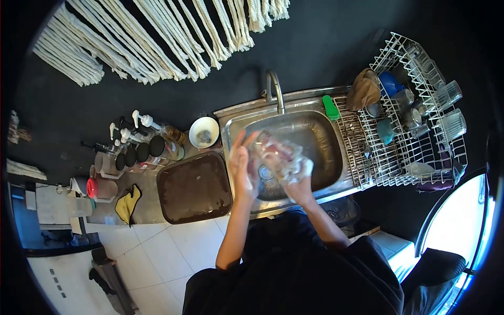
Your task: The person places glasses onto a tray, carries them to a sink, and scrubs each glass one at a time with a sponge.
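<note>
Over the metal sink [321,137], a clear, crumpled plastic-like item [275,152] with reddish parts hangs between both hands. My right hand [300,181] is closed round its lower right end, with whitish foam or plastic over the fingers. At its left side is my left hand [244,165], fingers apart and pointing up, palm turned toward the item; whether it touches is unclear. The curved faucet [275,90] stands behind the hands. Below them the drain [265,172] shows in the basin.
Left of the sink lies a brown tray [194,188], with a white bowl [203,132] behind it. Pump bottles and jars line the wall, and a yellow cloth [127,205] lies farther left. A wire dish rack [401,152] with glasses stands right, beside a green object [331,107].
</note>
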